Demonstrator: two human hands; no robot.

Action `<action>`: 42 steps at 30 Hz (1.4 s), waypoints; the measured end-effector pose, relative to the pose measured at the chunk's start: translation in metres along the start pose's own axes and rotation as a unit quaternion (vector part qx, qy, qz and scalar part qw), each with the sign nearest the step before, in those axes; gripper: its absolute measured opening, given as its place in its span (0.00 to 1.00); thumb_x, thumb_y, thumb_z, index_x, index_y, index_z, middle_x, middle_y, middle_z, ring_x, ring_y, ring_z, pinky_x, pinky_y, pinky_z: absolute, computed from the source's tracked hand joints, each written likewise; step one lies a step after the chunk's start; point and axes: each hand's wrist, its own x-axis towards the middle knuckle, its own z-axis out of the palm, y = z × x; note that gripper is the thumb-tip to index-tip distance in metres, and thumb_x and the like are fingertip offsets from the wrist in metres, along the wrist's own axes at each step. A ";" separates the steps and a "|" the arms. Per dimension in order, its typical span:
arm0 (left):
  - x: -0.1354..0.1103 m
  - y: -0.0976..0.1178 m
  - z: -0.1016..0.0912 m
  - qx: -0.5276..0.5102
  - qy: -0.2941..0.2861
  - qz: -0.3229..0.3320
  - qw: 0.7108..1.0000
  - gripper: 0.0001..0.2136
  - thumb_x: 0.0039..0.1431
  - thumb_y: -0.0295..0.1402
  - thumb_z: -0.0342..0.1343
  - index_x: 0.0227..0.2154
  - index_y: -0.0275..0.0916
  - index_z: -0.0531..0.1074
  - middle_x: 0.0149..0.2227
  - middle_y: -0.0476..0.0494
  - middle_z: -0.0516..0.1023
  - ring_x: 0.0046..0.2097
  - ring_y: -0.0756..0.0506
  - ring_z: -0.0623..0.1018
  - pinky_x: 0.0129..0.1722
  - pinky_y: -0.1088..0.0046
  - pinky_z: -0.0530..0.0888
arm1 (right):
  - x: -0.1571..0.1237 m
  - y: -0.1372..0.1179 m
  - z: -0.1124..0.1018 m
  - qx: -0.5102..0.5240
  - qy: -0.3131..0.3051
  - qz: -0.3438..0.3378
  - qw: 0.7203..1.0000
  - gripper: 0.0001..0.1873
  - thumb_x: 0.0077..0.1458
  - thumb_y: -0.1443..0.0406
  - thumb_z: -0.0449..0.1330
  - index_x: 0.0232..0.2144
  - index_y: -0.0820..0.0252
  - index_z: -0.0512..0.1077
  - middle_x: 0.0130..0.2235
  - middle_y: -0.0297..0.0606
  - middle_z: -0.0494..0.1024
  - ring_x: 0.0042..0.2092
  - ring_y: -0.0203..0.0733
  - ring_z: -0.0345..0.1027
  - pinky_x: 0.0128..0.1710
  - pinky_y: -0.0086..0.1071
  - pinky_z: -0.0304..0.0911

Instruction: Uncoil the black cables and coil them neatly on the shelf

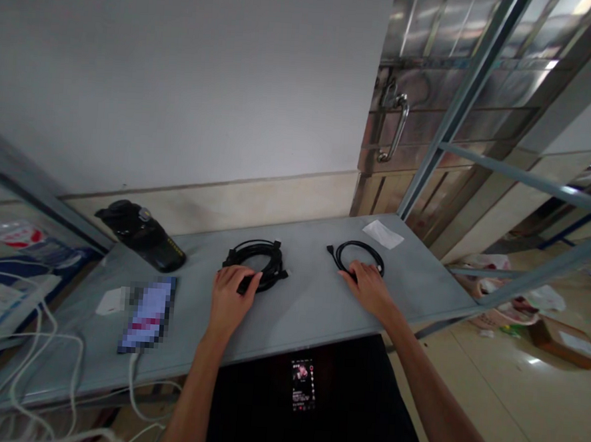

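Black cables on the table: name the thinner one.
It's the cable under the right hand, thin and loosely looped. The other cable, under the left hand, is thicker and wound into a bulkier coil.

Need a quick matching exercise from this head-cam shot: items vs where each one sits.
Items:
1. left hand
2. right hand
3. black bottle
4. white paper sheet

Places:
A. on the thinner black cable coil
B. on its side by the wall
C. on the thicker black cable coil
D. flat, behind the thinner black cable coil

Pairs: 1-C, 2-A, 3-B, 4-D
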 end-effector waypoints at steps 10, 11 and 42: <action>-0.031 0.029 -0.014 -0.068 0.024 -0.008 0.997 0.12 0.77 0.38 0.62 0.58 0.45 0.82 0.60 0.37 0.83 0.62 0.35 0.81 0.67 0.49 0.75 | 0.000 -0.004 -0.007 -0.020 -0.024 0.007 0.999 0.21 0.84 0.52 0.50 0.42 0.54 0.75 0.38 0.43 0.86 0.41 0.53 0.82 0.46 0.41 0.67; -0.034 0.035 -0.016 -0.081 0.030 -0.030 0.996 0.12 0.77 0.39 0.62 0.57 0.45 0.82 0.58 0.37 0.83 0.61 0.36 0.81 0.66 0.51 0.76 | 0.000 -0.004 -0.007 -0.028 -0.024 0.008 0.999 0.22 0.84 0.52 0.50 0.42 0.54 0.75 0.38 0.43 0.86 0.40 0.53 0.82 0.45 0.41 0.67; -0.043 0.162 -0.039 -0.428 -0.090 -0.342 0.831 0.24 0.74 0.57 0.60 0.52 0.41 0.86 0.54 0.35 0.89 0.58 0.34 0.85 0.64 0.57 0.78 | -0.046 -0.217 -0.060 0.585 -0.021 0.183 0.790 0.24 0.81 0.45 0.53 0.51 0.53 0.80 0.46 0.40 0.84 0.46 0.45 0.78 0.51 0.37 0.75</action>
